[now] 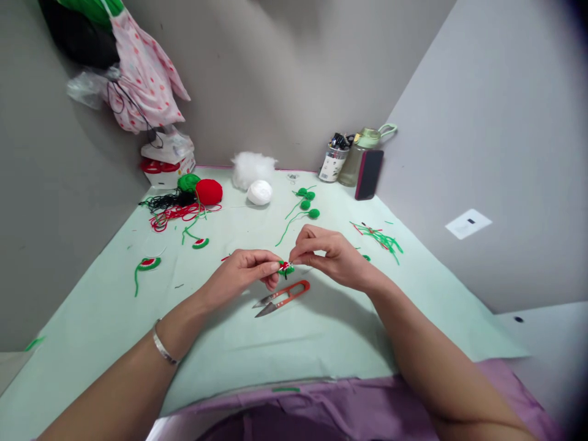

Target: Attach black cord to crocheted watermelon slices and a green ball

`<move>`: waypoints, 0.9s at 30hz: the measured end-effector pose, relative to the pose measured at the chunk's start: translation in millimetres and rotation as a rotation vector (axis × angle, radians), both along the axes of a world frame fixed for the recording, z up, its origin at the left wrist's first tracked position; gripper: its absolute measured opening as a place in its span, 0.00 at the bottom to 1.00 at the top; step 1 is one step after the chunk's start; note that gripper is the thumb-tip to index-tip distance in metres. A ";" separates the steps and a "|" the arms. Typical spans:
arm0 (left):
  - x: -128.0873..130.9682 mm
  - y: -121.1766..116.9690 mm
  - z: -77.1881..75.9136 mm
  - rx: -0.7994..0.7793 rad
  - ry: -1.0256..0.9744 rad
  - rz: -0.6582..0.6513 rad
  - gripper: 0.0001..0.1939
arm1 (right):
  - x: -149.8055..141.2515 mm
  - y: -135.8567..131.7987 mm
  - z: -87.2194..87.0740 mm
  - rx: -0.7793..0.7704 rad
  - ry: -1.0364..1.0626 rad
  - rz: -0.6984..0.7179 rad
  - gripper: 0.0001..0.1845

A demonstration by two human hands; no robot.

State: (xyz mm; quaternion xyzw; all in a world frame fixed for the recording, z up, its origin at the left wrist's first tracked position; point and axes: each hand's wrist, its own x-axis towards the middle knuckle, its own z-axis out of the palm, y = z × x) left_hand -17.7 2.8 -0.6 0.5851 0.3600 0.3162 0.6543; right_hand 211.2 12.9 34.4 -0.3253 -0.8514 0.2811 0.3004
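Note:
Between thumb and fingers, my left hand point(248, 268) pinches a small crocheted piece point(285, 269) in green, red and white, with a dark strand hanging from it. My right hand point(328, 254) is closed in a pinch at the piece's right edge; whatever is between its fingertips is too small to make out. Just below both hands, thread snips point(287, 297) with an orange handle lie on the table, blades pointing left. To the left rest two crocheted watermelon slices, one nearer point(149, 264) and one farther point(201, 244), each with a green yarn tail.
Red yarn ball point(209, 192), green yarn ball point(188, 182) and black yarn point(169, 201) sit back left. White stuffing point(252, 168) and a white yarn ball point(260, 192) stand centre back. Several green crocheted pieces point(305, 204), yarn scraps point(381, 237), a bottle point(353, 162) and a phone point(369, 175) lie rightward.

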 end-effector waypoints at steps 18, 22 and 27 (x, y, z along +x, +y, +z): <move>-0.4 2.4 1.8 0.001 0.035 0.002 0.11 | 7.8 -3.7 5.0 0.127 -0.171 -0.006 0.14; 0.4 2.5 2.5 -0.009 0.048 -0.009 0.11 | 8.9 -5.8 8.6 0.152 -0.222 0.003 0.15; 0.7 1.9 1.5 -0.013 0.075 -0.050 0.10 | 8.3 -6.1 8.7 0.082 -0.238 0.013 0.14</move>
